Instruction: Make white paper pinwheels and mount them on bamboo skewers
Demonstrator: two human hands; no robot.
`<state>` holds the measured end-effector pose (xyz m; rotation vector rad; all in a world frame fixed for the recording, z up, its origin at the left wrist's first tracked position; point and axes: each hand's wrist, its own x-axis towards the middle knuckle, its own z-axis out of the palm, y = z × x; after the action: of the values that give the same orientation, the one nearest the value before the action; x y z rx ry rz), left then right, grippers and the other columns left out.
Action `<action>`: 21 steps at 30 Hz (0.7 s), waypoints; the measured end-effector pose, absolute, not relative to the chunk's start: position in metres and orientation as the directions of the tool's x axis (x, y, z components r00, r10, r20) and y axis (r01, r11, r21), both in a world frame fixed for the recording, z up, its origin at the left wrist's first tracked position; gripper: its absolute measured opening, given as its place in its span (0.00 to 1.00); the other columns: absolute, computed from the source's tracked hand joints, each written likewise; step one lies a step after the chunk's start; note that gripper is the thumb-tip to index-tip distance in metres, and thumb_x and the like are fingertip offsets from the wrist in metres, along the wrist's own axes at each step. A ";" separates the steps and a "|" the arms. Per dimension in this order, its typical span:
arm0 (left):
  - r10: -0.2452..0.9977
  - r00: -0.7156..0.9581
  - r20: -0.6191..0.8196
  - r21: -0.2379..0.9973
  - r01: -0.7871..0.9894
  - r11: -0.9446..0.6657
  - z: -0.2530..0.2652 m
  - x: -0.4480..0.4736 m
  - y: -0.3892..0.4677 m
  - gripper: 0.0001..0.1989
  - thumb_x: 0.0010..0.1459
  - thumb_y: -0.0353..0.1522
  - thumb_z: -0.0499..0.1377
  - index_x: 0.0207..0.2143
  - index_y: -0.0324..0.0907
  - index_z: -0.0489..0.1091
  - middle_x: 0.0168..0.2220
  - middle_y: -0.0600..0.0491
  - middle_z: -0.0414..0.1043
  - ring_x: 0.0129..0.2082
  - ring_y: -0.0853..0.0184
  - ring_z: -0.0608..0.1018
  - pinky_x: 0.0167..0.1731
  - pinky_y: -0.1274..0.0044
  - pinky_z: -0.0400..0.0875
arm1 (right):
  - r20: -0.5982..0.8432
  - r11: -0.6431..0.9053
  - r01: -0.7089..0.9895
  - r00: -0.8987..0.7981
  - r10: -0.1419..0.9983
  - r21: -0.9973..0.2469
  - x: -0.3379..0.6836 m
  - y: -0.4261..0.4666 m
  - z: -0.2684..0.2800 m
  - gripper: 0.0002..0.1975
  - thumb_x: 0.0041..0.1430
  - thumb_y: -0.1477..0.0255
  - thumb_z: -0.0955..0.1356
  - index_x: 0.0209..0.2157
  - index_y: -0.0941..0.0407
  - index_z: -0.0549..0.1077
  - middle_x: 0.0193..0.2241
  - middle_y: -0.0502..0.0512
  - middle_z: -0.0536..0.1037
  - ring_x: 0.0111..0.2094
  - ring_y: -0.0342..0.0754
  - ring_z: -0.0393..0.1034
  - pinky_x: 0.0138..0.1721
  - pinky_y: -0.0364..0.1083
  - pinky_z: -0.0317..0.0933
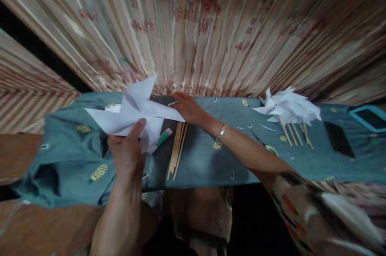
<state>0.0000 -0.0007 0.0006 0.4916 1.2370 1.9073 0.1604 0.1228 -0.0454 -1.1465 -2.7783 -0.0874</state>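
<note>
My left hand (128, 149) is closed on a white paper pinwheel (135, 107), its thumb pressed near the centre of the folded blades. Beyond the pinwheel, my right hand (189, 108) has its fingers curled in. A small pale piece (173, 103) shows at its fingertips, too small to name. Just below that hand lies a bundle of several thin wooden sticks (177, 149), their upper ends partly hidden. A green and white glue stick (163, 137) rests between the pinwheel and the sticks.
A patterned green cloth (205, 167) covers the narrow table against a curtain (199, 39). To the right lie scissors (263, 142), several finished pinwheels on sticks (289, 107), a dark phone (339, 139) and a blue-framed device (369, 118).
</note>
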 end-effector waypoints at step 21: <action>0.834 -0.550 -0.045 0.910 -0.367 -0.193 -0.007 0.014 0.000 0.09 0.38 0.28 0.71 0.23 0.41 0.75 0.32 0.53 0.81 0.35 0.65 0.81 0.41 0.73 0.77 | 0.019 0.676 0.735 -0.677 0.735 0.052 0.144 0.146 -0.053 0.15 0.70 0.75 0.61 0.44 0.61 0.79 0.52 0.67 0.76 0.58 0.59 0.63 0.51 0.52 0.62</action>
<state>0.0139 0.0000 -0.0069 0.6044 1.2245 1.8494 0.1442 0.1464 -0.0530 -1.2632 -2.8791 -0.0861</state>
